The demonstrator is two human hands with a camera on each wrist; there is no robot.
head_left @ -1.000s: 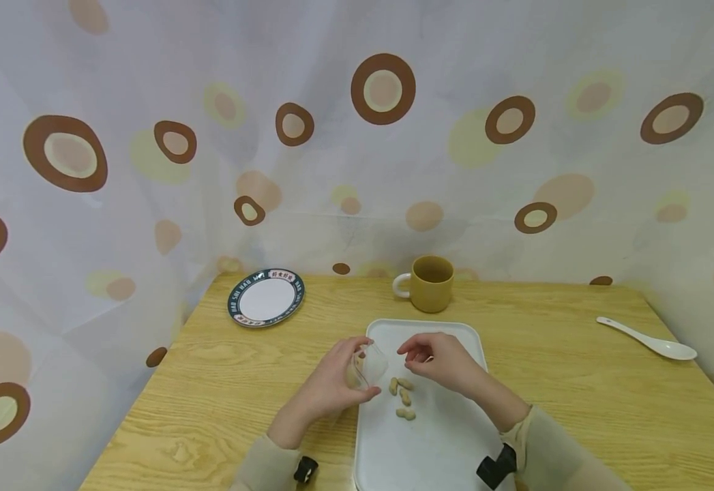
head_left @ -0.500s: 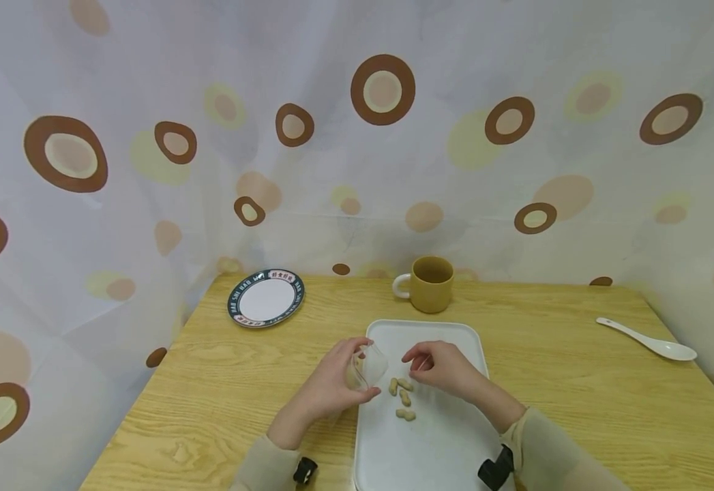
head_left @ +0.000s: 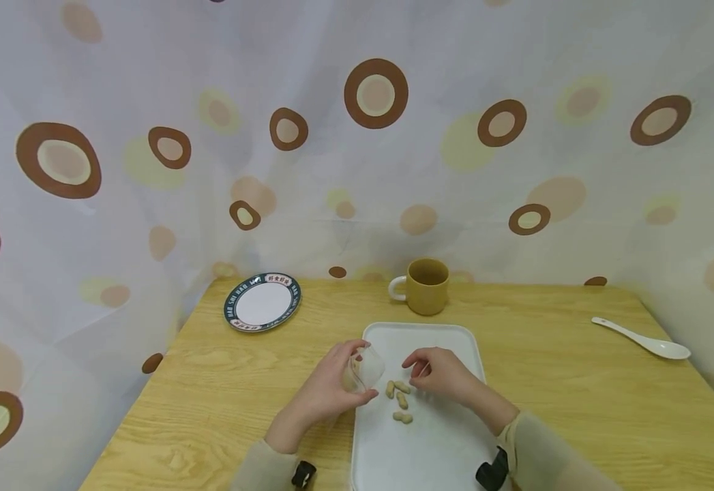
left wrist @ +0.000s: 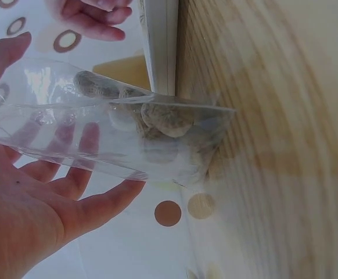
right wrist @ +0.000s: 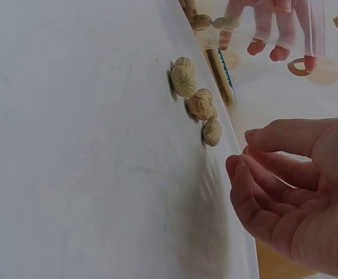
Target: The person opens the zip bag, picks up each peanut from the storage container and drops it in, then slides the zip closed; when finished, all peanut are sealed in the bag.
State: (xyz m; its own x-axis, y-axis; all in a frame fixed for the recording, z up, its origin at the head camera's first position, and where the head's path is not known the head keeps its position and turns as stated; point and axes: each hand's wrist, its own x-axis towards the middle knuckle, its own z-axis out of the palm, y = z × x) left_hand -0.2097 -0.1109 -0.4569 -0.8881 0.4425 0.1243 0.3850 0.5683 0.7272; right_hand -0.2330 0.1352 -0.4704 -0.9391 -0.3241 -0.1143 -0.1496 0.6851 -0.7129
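My left hand (head_left: 329, 382) holds a clear plastic bag (head_left: 367, 368) by its mouth, thumb and fingers spread round the opening. Several unshelled peanuts (left wrist: 166, 119) lie in the bag's lower end, which hangs down beside the tray in the left wrist view. Several more peanuts (head_left: 402, 400) sit in a loose group on the white tray (head_left: 424, 457), between the two hands. Just over that group, to its right, is my right hand (head_left: 445, 374). Its fingers are loosely bent, thumb close to the fingertips, and no peanut shows between them in the right wrist view.
A mustard mug (head_left: 427, 290) with a white handle stands behind the tray. At the back left lies a dark-rimmed plate (head_left: 262, 303). A white spoon (head_left: 645, 339) rests at the far right of the wooden table (head_left: 209, 409). Patterned cloth (head_left: 307, 184) hangs behind.
My right hand has come slightly down and nearer the peanuts on the tray. My left hand keeps its hold on the bag. The head view has shifted a little.
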